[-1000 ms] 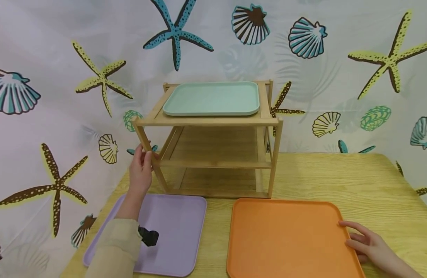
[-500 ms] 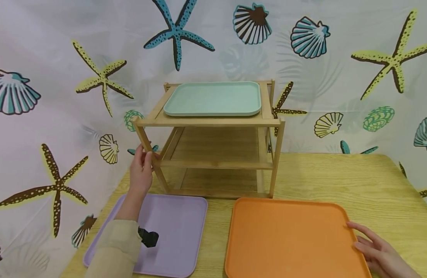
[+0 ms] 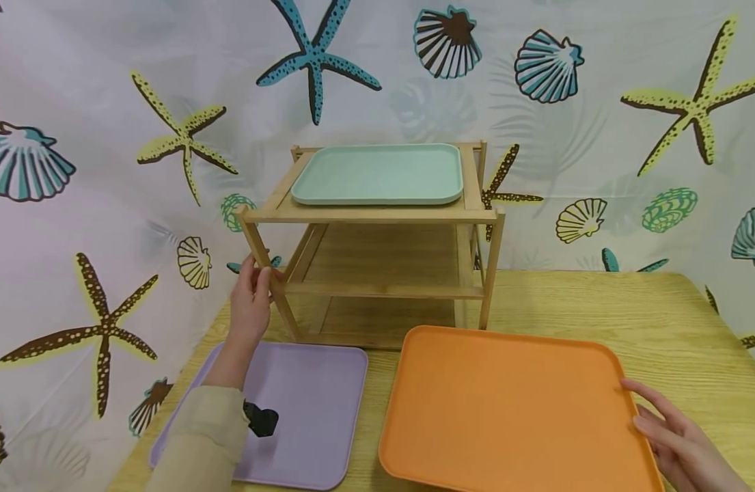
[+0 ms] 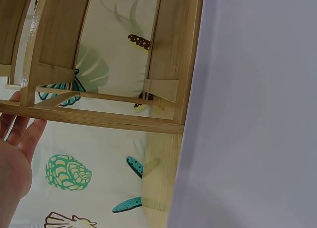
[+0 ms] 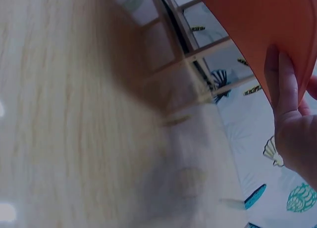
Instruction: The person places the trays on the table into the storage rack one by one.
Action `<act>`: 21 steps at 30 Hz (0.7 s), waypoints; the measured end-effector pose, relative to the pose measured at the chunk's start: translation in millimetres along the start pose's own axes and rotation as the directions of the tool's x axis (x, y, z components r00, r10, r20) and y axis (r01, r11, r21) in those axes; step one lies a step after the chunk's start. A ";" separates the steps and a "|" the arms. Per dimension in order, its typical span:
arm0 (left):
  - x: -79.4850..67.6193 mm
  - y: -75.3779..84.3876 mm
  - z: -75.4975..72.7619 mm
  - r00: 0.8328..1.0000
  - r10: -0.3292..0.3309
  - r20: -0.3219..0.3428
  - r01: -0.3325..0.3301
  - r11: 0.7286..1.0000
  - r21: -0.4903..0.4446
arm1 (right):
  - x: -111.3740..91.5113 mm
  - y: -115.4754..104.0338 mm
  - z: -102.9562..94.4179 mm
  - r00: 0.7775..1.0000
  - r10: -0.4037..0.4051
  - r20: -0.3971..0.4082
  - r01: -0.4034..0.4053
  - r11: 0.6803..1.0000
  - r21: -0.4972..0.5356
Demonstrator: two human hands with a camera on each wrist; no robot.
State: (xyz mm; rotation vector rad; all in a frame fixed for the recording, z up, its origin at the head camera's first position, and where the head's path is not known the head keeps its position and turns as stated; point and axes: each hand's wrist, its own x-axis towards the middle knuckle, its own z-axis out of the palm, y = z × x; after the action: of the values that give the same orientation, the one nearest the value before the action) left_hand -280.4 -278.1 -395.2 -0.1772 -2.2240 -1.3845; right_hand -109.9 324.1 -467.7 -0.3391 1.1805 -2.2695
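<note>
My left hand [image 3: 249, 304] grips the left front post of a three-tier wooden rack [image 3: 383, 291] at its middle shelf. In the left wrist view, fingertips [image 4: 33, 134] lie against that post [image 4: 109, 120]. My right hand [image 3: 684, 437] holds an orange tray [image 3: 512, 410] by its right edge, thumb on top and fingers underneath. The right wrist view shows the tray's underside [image 5: 257, 25] raised off the table, tilted, with a shadow below. Its far left corner overlaps the rack's foot in the head view. The rack's middle and bottom shelves are bare.
A mint green tray [image 3: 377, 174] lies on the rack's top shelf. Under my left forearm a purple tray [image 3: 309, 410] rests on the wood-grain table [image 3: 598, 301]. Behind hangs a white cloth [image 3: 377, 89] printed with starfish and shells, which also runs along the left side.
The orange tray has risen off the table and turned slightly, its far edge now higher in view, with my right hand still at its right edge. My left hand stays on the rack.
</note>
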 end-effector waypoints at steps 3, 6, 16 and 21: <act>0.1 0.4 -0.7 1.000 -0.008 0.013 0.007 1.000 0.009 | 4.6 -1.6 8.4 0.999 -0.032 -0.017 0.032 0.999 -0.019; 0.1 1.0 -1.4 1.000 -0.011 0.020 0.011 1.000 0.019 | 10.2 -3.5 17.2 0.996 -0.078 -0.033 0.077 0.996 -0.038; 0.3 2.7 -3.9 1.000 -0.009 0.029 0.007 0.999 0.041 | 27.2 -14.0 41.7 0.983 -0.169 -0.075 0.163 0.983 -0.079; 0.5 2.9 -4.3 1.000 -0.007 0.025 0.006 0.999 0.043 | 33.1 -16.7 48.5 0.982 -0.178 -0.061 0.173 0.981 -0.082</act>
State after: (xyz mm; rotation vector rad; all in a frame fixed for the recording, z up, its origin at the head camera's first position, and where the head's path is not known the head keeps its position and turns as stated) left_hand -278.2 -280.6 -391.1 -0.1736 -2.2749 -1.3434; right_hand -120.6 280.0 -426.9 -0.4133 1.3213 -2.4080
